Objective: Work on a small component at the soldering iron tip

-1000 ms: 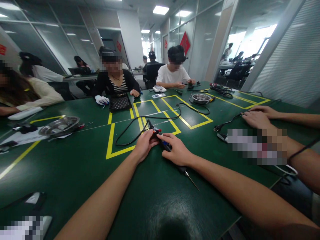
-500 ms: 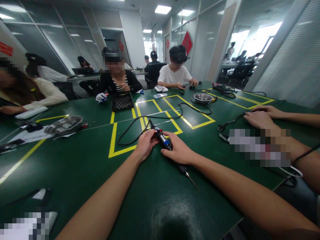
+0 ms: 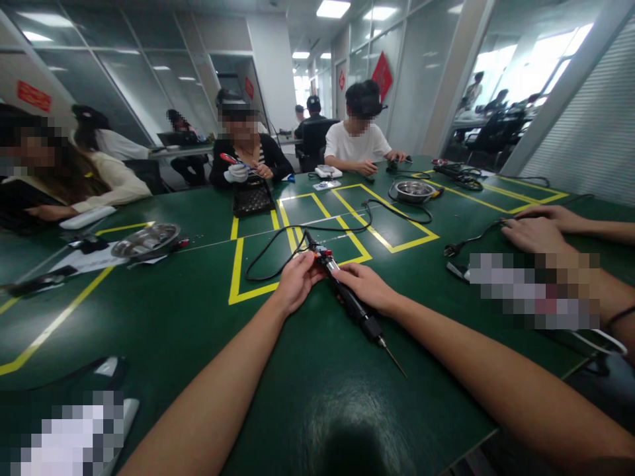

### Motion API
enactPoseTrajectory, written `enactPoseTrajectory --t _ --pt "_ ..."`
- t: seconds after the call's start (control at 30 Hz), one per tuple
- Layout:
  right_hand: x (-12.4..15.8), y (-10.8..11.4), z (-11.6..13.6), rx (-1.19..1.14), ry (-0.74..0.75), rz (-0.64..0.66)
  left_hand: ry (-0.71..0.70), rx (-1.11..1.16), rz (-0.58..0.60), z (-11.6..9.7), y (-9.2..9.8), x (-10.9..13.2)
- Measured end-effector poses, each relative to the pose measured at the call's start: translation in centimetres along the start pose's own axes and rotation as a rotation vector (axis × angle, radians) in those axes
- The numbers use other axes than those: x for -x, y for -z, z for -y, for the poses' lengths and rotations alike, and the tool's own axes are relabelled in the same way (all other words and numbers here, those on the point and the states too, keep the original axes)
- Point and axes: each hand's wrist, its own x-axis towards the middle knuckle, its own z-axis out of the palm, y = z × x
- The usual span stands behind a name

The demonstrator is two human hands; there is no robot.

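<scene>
An electric screwdriver (image 3: 353,303) with a black body and a long thin bit lies slanted over the green table (image 3: 278,396), its bit pointing toward me and to the right. Its far end shows a bare silvery section and small red parts. My left hand (image 3: 297,281) is closed there, fingertips pinching the cord end. From the right, my right hand (image 3: 370,287) grips the body near the silvery section; its thumb is mostly hidden. A black cord (image 3: 278,231) loops away from the far end across the table.
Yellow tape (image 3: 235,271) marks boxes on the table. Metal bowls (image 3: 149,241) stand left and far right. A co-worker's hands (image 3: 540,228) rest at the right beside a black plug (image 3: 451,250). Opposite, a gloved person handles a red-and-blue tool above a black tray (image 3: 253,198).
My right hand has shifted, its thumb no longer lying across the body. The blue band is out of sight and more of the black casing shows. The view has turned slightly left.
</scene>
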Motion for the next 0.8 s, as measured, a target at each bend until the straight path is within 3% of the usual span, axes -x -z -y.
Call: enactPoseTrajectory --t 0.23,0.33,0.47,0.63,0.8 --pt "0.6 -0.2 0.8 0.094 0.008 0.175 -0.005 0.006 -0.025 -0.1 0.0 -0.2" --pt "1.1 -0.5 1.2 0.273 0.085 0.069 0.004 0.018 -0.045 0.0 -0.1 -0.2" --pt "1.8 -0.6 1.6 0.511 0.356 -0.132 -0.001 0.011 -0.061 0.0 -0.2 -0.2" --pt "2.2 -0.8 1.3 0.573 0.441 -0.029 0.005 0.012 -0.055 0.0 -0.1 -0.2" --pt "1.8 -0.8 0.8 0.565 0.461 -0.025 -0.013 -0.004 -0.045 0.2 0.1 -0.2"
